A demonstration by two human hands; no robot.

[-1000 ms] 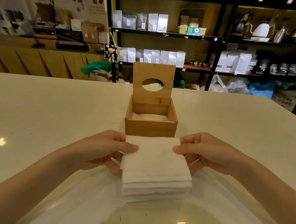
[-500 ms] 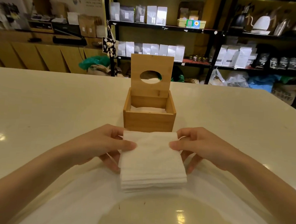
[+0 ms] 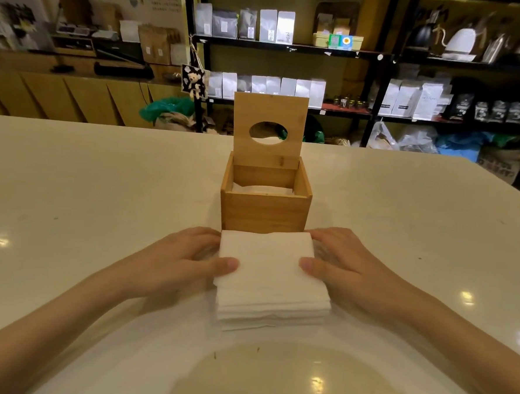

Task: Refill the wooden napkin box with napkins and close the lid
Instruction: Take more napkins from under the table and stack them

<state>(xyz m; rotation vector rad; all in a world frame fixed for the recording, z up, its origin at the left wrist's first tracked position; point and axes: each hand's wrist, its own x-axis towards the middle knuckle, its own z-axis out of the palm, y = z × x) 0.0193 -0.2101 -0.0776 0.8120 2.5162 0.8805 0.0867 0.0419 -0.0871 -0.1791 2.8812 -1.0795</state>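
A wooden napkin box (image 3: 264, 210) stands in the middle of the table, its hinged lid (image 3: 267, 154) upright at the back with an oval hole in it. A few white napkins lie low inside the box. Just in front of the box is a thick stack of white napkins (image 3: 270, 281). My left hand (image 3: 184, 262) grips the stack's left side and my right hand (image 3: 344, 269) grips its right side, thumbs on top, fingers along the edges. The stack's far edge is close to the box's front wall.
The cream table (image 3: 85, 192) spreads wide on both sides of the box. Behind it stand black shelves (image 3: 292, 49) with white bags and kettles, and a wooden counter (image 3: 61, 93) at the back left.
Both hands have carried the napkin stack a little away from me, closer to the box's front wall, and squared it up. The box and lid have not moved.
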